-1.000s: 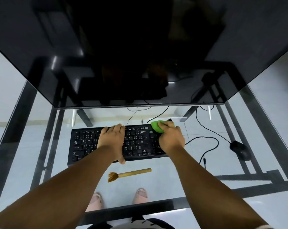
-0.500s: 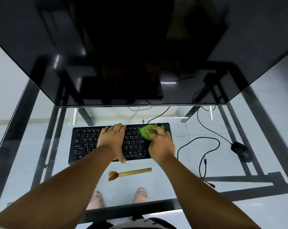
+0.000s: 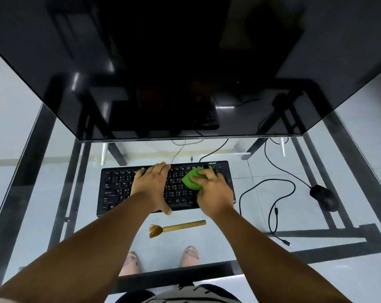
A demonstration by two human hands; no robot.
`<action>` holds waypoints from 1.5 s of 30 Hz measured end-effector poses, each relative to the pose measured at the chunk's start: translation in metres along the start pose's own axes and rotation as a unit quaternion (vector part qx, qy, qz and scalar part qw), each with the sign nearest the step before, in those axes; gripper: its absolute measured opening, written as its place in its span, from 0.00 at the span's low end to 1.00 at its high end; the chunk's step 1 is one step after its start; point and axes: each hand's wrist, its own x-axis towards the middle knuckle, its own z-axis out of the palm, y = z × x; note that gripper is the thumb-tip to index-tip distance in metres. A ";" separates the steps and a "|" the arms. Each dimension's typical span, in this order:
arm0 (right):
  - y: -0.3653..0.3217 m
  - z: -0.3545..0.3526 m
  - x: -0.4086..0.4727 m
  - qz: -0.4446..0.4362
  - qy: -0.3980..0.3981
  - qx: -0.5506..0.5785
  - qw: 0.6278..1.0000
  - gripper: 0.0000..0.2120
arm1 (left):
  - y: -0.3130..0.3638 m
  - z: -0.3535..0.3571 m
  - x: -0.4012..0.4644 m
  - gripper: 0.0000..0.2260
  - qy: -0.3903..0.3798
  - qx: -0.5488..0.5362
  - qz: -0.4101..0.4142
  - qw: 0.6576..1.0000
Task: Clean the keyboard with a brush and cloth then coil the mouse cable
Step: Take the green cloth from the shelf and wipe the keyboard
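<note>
A dark monitor (image 3: 185, 62) fills the upper view, its lower edge hanging just beyond the far edge of the keyboard; beneath it the glass desk (image 3: 261, 171) runs out to black frame bars on the left, right and near sides, with the tiled floor and two feet visible through the glass. The black keyboard (image 3: 117, 189) lies square to the near edge, in the middle of the desk, with bare glass to its left and a strip of glass between it and the near frame bar. The left hand (image 3: 151, 189) lies flat across the keyboard's middle, fingers (image 3: 161, 169) straight and close together reaching its far edge, thumb over its near edge; the right hand (image 3: 214, 193) covers the keyboard's right part, fingers curled and gripping a green cloth (image 3: 190, 179) pressed on the keys. The mouse cable (image 3: 272, 193) loops loosely over the glass right of the keyboard, its plug end lying free near the front; the black mouse (image 3: 324, 196) sits well right, near the right frame bar. The wooden brush (image 3: 178, 227) lies apart on the glass just in front of the keyboard, bristles pointing left.
</note>
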 end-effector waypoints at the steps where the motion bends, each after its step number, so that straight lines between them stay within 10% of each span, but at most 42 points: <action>1: 0.008 -0.001 -0.001 0.023 0.012 0.001 1.000 0.26 | -0.001 0.001 0.000 0.61 -0.001 -0.003 0.002 1.000; 30: 0.036 -0.011 -0.007 -0.092 -0.011 -0.010 0.996 0.25 | -0.034 0.004 -0.011 0.64 -0.021 0.023 -0.019 0.999; 45: 0.013 -0.007 -0.003 -0.300 -0.044 -0.123 0.945 0.20 | -0.065 0.005 -0.027 0.64 -0.015 0.023 -0.043 0.999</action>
